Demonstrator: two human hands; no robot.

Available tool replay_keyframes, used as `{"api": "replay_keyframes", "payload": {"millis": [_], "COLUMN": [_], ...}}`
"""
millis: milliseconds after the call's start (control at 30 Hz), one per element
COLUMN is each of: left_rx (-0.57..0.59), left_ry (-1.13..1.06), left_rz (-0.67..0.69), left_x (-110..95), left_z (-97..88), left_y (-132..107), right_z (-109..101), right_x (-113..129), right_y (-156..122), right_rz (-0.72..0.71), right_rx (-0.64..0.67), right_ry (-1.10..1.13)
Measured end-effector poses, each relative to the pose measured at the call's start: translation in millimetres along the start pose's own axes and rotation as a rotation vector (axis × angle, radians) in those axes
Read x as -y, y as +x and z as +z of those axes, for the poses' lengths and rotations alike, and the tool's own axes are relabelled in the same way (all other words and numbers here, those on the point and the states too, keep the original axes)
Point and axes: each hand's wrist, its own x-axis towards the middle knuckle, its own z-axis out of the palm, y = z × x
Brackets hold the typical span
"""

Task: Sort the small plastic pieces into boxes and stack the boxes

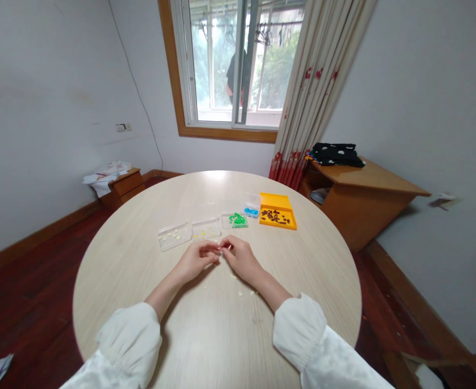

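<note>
My left hand (197, 258) and my right hand (240, 256) meet fingertip to fingertip over the middle of the round wooden table (140, 281). Both pinch a tiny pale piece between them; it is too small to name. A few small pale bits (241, 293) lie on the table beside my right wrist. Just beyond the hands stand clear trays: two with yellowish pieces (174, 236) (206, 229), one with green pieces (234, 220), one with blue pieces (251, 212). An orange tray (277, 210) with dark pieces lies at the right end.
A wooden desk (367, 183) with a black dotted cloth (335, 154) stands at the right. A low cabinet (126, 186) with papers sits at the left wall. A window and curtain (314, 86) are behind the table. Dark red floor surrounds it.
</note>
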Motion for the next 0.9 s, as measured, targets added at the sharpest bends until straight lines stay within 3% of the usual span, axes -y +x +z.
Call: {"api": "replay_keyframes", "payload": {"millis": [233,500,667,800,900], "left_rx": [-0.016,-0.123,-0.328,-0.564,-0.678], "left_ry": [-0.037,-0.032,-0.035,-0.203,-0.344], "left_rz": [0.005,0.041,0.084,0.105,0.086], "left_x": [-2,-12,-20,-19,-19], "left_z": [1.0,2.6,-5.6,-20.1,-32.2], "left_y": [-2,-3,0,5,7], "right_z": [0,-2,0,1,1], "right_x": [8,8,5,0,0], "right_y": [-1,-2,-2,-5,-7], "right_rz": [0.021,-0.024,-0.058,-0.112,-0.12], "right_rx": [-0.027,-0.027,0.005,0.176,0.309], "right_ry": [0.148,0.197,0.115,-0.029,-0.082]}}
